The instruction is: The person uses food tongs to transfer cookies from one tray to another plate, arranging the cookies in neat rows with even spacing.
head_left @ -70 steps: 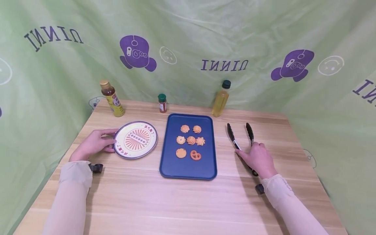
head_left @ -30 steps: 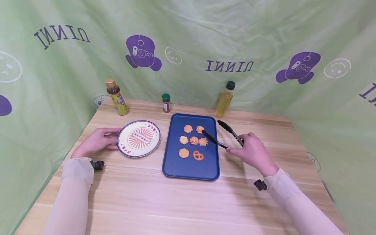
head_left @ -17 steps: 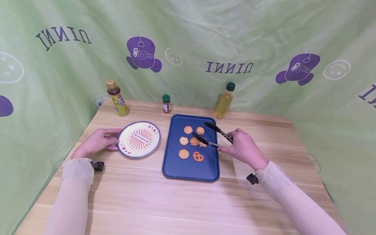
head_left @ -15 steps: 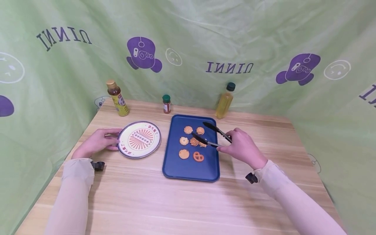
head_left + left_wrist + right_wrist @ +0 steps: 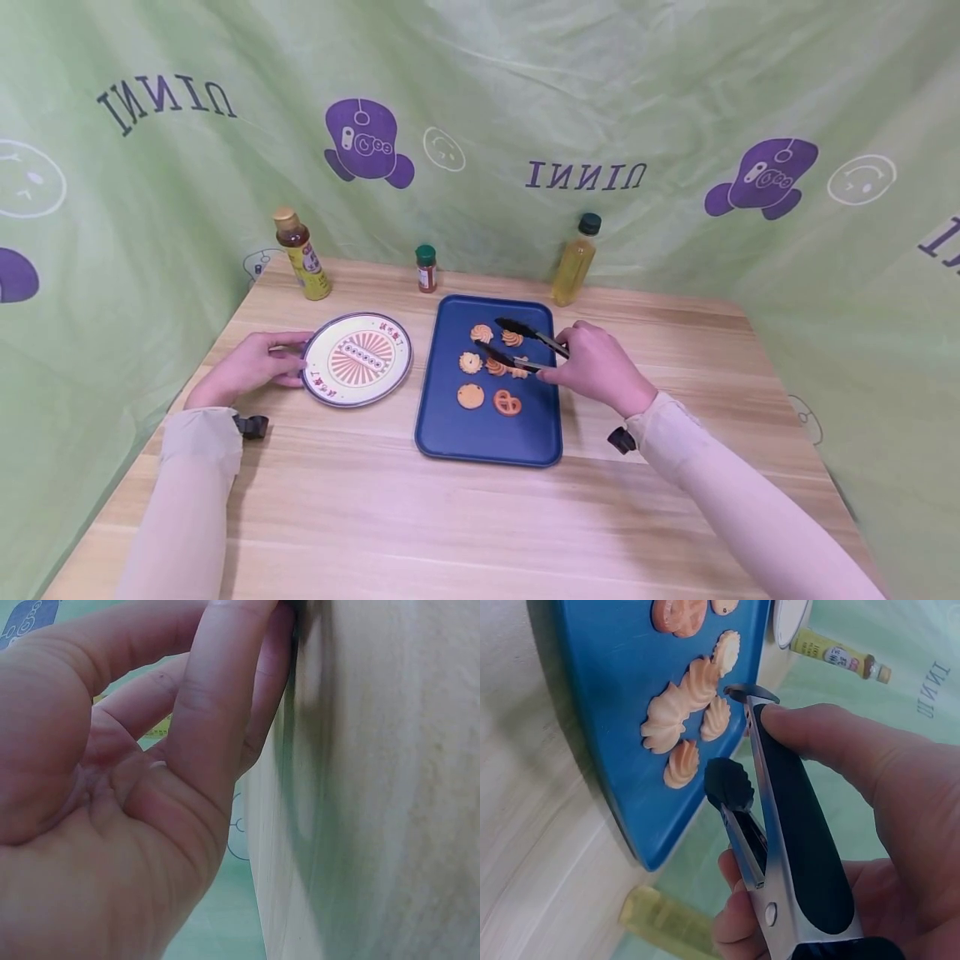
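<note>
Over the blue tray (image 5: 450, 433) my right hand (image 5: 596, 367) held the tongs (image 5: 521, 346), fingers and thumb curled round their handles. Their long axis ran across the tray from my hand toward the left and slightly away from me, the black tips pointing at the plate side. The two arms stood apart: the far tip lay by the back-row swirl cookie (image 5: 512, 338), the near tip reached over the middle-row swirl cookie (image 5: 495, 367). Whether either tip touched a cookie I could not tell. In the right wrist view the tongs (image 5: 780, 825) hung above the cookies, tips spread.

My left hand (image 5: 247, 367) rested on the desk (image 5: 450, 517), its fingers lying loosely against the left rim of the plate (image 5: 357, 359), which sat just left of the tray.
</note>
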Available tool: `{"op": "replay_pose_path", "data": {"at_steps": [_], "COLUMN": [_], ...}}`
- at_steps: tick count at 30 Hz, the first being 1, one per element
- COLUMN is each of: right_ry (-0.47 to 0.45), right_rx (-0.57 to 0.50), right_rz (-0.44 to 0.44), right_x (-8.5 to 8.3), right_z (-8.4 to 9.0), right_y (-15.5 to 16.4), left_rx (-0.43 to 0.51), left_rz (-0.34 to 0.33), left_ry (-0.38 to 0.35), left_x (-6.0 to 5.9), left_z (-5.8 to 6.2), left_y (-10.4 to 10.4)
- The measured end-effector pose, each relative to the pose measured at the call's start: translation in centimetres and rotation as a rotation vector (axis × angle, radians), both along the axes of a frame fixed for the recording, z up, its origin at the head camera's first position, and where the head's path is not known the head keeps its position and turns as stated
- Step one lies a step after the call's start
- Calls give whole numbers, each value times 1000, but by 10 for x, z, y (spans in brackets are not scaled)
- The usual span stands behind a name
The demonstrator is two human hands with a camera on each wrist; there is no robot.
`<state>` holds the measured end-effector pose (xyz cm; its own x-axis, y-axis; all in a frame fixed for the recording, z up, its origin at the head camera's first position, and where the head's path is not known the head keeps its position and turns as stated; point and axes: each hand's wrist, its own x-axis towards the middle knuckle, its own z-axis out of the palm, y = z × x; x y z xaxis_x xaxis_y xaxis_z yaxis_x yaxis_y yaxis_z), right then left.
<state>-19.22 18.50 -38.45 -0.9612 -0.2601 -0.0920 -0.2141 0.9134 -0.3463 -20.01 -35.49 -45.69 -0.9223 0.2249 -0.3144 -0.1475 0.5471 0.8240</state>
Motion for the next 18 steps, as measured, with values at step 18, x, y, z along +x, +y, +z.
{"op": "replay_pose_path", "data": {"at_steps": [18], "right_ry": [24], "right_rx": [11], "right_rz": [53], "right_x": [-7], "right_z": [-4], "right_y": [-11], "left_rx": [12], "left_rz": [-2], "left_ry": [-1], "left_x": [0], "left_z": [-2], "left_y": [0]}}
